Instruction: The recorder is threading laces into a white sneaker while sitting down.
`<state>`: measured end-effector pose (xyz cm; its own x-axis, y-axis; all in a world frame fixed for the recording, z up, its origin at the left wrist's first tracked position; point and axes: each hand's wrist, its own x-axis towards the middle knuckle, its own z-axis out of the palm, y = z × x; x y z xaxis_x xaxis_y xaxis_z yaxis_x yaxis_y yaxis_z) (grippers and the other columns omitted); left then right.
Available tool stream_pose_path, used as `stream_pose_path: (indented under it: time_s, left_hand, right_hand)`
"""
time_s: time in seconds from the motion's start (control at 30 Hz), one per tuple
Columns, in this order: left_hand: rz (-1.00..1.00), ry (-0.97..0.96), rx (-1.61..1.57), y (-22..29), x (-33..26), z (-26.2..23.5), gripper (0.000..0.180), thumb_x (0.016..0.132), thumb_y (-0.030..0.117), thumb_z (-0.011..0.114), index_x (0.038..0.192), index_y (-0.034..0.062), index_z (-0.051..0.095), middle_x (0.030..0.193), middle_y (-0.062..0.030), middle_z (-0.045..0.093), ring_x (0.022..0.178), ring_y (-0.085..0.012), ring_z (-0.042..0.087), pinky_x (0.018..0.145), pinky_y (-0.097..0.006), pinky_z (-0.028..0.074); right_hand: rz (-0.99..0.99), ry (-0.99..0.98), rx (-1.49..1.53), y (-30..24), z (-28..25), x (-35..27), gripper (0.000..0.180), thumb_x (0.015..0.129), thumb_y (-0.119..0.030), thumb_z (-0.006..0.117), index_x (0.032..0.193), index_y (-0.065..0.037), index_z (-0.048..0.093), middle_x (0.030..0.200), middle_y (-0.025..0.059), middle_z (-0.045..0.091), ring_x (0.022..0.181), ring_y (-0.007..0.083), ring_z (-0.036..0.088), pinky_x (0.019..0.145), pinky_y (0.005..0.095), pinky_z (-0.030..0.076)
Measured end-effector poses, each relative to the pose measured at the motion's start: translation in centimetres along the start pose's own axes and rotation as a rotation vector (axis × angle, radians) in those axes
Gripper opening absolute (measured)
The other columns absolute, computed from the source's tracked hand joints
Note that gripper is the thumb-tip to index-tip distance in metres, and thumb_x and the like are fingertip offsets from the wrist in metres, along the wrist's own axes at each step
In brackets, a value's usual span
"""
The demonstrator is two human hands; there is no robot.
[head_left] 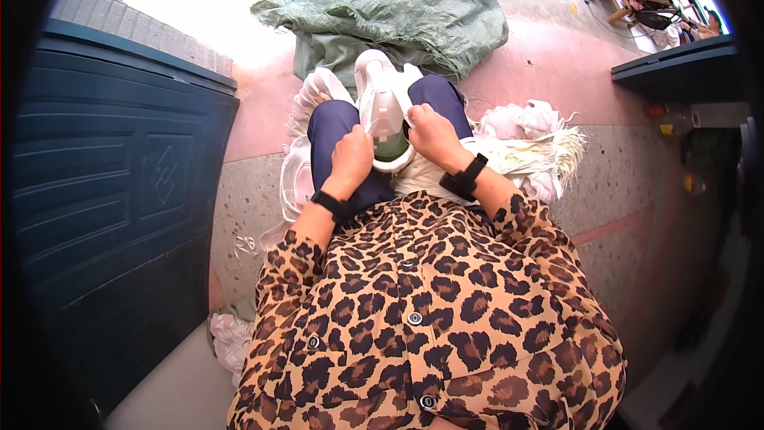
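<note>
A white sneaker (383, 107) with a green inside stands between my knees, its toe pointing away from me. My left hand (352, 158) is closed in a pinch at the shoe's left side, with a thin white shoelace at its fingertips. On the opposite side my right hand (436, 137) pinches too, close to the shoe's opening, with a bit of white lace showing at the fingers. Most of each lace is hidden by the fingers. Dark bands circle both wrists. Beside my right knee lies a thick bundle of cream-white laces (549, 153).
More white shoes (296, 173) lie by my left leg. A green woven sack (390, 12) is spread on the floor ahead. Dark blue door panels stand at the left (119, 159) and right (676, 68). Loose lace pieces (245, 246) lie on the floor at left.
</note>
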<state>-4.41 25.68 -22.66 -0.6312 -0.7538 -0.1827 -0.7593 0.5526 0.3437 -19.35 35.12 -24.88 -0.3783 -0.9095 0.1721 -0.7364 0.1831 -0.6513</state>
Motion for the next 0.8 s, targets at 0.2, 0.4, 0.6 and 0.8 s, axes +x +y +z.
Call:
stream_pose_path:
  time_s: [0.2,0.4,0.6,0.8]
  left_hand:
    - [0.015,0.011,0.082,0.9,-1.5,-1.8,0.022,0.083,0.022,0.049,0.076,0.0011,0.051,0.075,-0.0212,0.06,0.066,-0.0367,0.059,0.061,-0.045,0.047]
    - [-0.351,-0.469,-1.002,2.6,-1.4,-2.3,0.027,0.083,0.014,0.049,0.103,-0.0044,0.049,0.079,-0.0094,0.056,0.074,-0.0228,0.056,0.066,-0.032,0.048]
    - [-0.811,-0.463,-2.054,-0.2,2.1,6.8,0.019,0.084,0.014,0.042,0.098,0.0016,0.046,0.098,-0.012,0.053,0.087,-0.0242,0.054,0.079,-0.034,0.046]
    - [-1.034,-0.309,-2.25,-2.2,1.0,8.7,0.025,0.087,0.016,0.038,0.107,0.0011,0.04,0.105,-0.0138,0.047,0.096,-0.027,0.048,0.085,-0.041,0.043]
  right_hand:
    - [-0.007,-0.062,0.034,0.2,0.8,0.3,0.023,0.069,-0.006,0.053,0.091,-0.003,0.048,0.084,0.0152,0.052,0.079,0.0336,0.053,0.069,0.04,0.043]
    - [0.006,-0.133,0.079,1.1,1.0,1.5,0.027,0.067,-0.008,0.058,0.092,-0.004,0.048,0.083,0.0152,0.052,0.077,0.0326,0.054,0.066,0.0385,0.043]
    - [-0.106,-0.005,0.161,1.5,1.4,2.0,0.025,0.062,-0.01,0.059,0.086,-0.006,0.052,0.08,0.0148,0.052,0.076,0.0337,0.052,0.066,0.0386,0.044]
    - [-0.007,-0.104,0.207,-0.1,2.7,0.5,0.023,0.067,-0.009,0.054,0.089,-0.006,0.05,0.08,0.015,0.052,0.076,0.0336,0.053,0.065,0.0384,0.044]
